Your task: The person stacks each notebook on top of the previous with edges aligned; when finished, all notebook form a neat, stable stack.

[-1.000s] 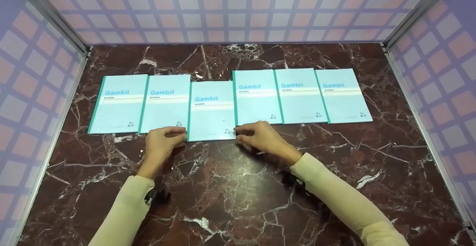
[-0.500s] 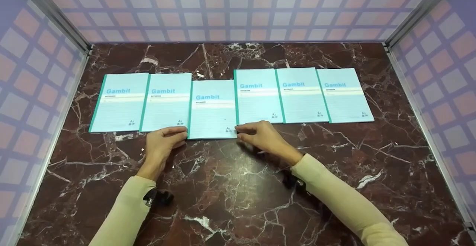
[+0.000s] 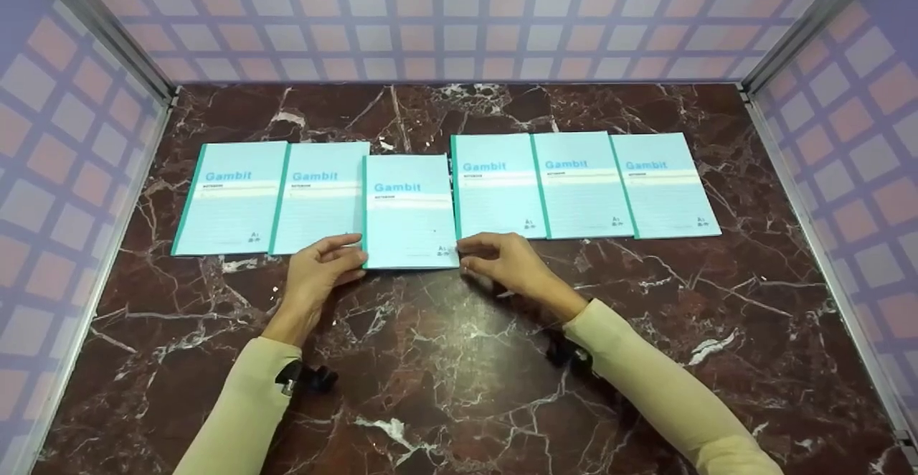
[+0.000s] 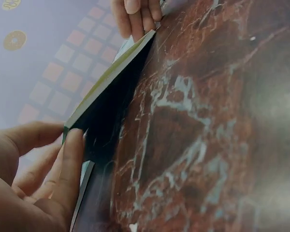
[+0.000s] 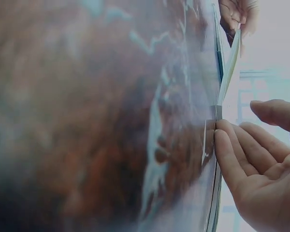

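Note:
In the head view, a light-blue Gambit notebook (image 3: 412, 227) with a green spine lies lower than its neighbours in a row. My left hand (image 3: 315, 281) pinches this notebook's near left corner between thumb and finger. That side is raised off the table, as the notebook's edge (image 4: 111, 75) shows in the left wrist view, slanting down toward the far side. At the near right corner is my right hand (image 3: 513, 267). The right wrist view has its fingertips (image 5: 221, 126) against the notebook's edge at table level, the thumb standing apart.
Two matching notebooks, an outer one (image 3: 233, 209) and an inner one (image 3: 315, 209), lie to the left. Three more (image 3: 495, 199) lie to the right, side by side. Tiled-pattern walls (image 3: 459, 30) bound the dark marbled table (image 3: 445, 389) at the back and sides.
The middle notebook's left side has come up off the table, now pinched by my left hand, and its left edge has shifted slightly left over its neighbour. My right hand has barely moved.

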The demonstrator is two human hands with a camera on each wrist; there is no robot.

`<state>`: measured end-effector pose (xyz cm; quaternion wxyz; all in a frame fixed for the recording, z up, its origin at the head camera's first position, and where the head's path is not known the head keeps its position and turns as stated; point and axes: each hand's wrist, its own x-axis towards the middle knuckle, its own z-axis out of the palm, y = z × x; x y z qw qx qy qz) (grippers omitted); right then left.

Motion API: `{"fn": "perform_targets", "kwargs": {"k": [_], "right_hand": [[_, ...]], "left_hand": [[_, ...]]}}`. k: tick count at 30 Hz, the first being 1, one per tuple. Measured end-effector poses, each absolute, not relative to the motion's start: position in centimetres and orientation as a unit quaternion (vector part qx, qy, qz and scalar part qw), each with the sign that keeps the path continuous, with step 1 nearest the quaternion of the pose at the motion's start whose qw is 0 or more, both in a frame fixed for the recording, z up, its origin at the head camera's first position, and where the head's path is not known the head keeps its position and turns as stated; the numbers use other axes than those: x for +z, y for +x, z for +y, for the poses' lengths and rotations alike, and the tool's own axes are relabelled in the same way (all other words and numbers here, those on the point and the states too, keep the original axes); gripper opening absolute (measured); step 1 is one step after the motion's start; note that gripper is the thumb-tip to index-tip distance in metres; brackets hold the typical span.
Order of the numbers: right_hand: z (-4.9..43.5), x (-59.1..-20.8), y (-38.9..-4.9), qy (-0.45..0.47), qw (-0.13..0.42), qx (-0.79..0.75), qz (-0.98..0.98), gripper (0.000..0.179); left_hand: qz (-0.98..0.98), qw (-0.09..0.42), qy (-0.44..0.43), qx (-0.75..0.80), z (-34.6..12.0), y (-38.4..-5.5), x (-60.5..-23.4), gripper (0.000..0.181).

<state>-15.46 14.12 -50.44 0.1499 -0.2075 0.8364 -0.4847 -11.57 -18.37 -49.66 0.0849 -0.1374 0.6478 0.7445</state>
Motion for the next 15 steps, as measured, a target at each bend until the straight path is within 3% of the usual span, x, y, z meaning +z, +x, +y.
{"fn": "perform_targets", "kwargs": {"k": [15], "right_hand": [[12.6,-50.7,-15.6,-0.091,0.187,-0.652,0.729,0.045]], "left_hand": [[0.536,0.102,-0.160,0.822,-18.2,-12.1,-49.1,0.048]]}}
